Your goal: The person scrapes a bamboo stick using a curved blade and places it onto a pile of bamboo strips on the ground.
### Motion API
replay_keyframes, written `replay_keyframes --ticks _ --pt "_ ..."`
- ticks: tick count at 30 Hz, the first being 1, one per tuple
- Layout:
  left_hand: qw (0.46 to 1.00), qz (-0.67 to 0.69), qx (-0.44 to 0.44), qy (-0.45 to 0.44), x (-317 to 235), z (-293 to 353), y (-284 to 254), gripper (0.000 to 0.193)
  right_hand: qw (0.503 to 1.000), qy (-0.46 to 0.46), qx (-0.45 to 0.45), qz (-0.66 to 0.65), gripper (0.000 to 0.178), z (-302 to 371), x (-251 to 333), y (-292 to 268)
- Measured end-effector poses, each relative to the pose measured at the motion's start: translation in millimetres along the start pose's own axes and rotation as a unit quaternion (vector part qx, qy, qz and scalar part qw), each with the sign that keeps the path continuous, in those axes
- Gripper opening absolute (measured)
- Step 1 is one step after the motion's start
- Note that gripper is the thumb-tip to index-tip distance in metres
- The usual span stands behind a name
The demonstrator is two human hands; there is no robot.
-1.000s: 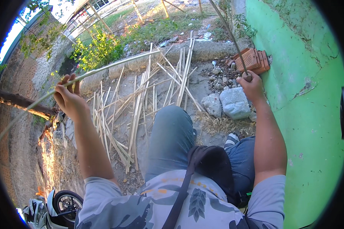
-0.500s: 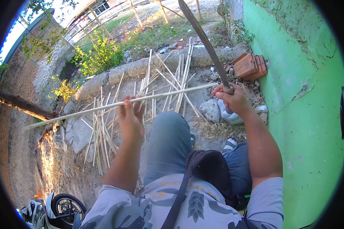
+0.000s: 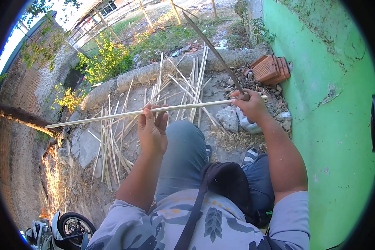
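A long, thin bamboo strip (image 3: 91, 119) lies nearly level across my view, above my knee. My left hand (image 3: 153, 130) pinches it near its middle between thumb and fingertips. In my right hand (image 3: 251, 107) is the handle of a machete (image 3: 217, 54), its long dark blade pointing up and away to the left. The strip's right end passes at the fingers of that same hand and shows a little beyond them. Many loose bamboo strips (image 3: 109, 152) lie crisscrossed in piles on the ground beyond and left of my knee.
A green wall (image 3: 329, 166) rises close on my right. Stacked clay roof tiles (image 3: 271, 71), stones (image 3: 228, 118) and rubble lie along its foot. A low concrete curb (image 3: 131, 79) runs behind the strips. A wooden trunk (image 3: 25, 116) juts in at left; a motorcycle wheel (image 3: 76, 229) shows lower left.
The strip has slid to the right, so its right end now sticks out past my right hand. My left hand shifted slightly right; the machete's tip swung left and lower.
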State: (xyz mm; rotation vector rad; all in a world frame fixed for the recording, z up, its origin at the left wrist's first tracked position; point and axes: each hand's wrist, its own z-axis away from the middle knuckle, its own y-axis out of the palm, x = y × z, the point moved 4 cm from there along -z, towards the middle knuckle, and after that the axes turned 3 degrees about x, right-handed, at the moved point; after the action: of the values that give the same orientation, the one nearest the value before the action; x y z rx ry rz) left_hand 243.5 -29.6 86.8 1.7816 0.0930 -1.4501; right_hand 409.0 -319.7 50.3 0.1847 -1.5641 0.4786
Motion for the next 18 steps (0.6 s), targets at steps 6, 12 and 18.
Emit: replay_keyframes --ticks 6,12,18 --pt "1.000 -0.009 -0.021 0.000 -7.0 -1.5 -16.0 0.033 0.998 0.033 -0.016 0.053 0.021 0.5 6.3 2.3" --pt "0.998 -0.021 -0.032 -0.046 9.0 -2.1 -36.4 0.038 0.994 -0.001 -0.046 0.101 0.023 -7.3 -12.9 3.9" --pt "0.979 -0.023 -0.020 -0.203 19.5 38.3 -59.1 0.054 0.994 0.047 -0.075 -0.060 0.019 -0.8 1.7 4.7"
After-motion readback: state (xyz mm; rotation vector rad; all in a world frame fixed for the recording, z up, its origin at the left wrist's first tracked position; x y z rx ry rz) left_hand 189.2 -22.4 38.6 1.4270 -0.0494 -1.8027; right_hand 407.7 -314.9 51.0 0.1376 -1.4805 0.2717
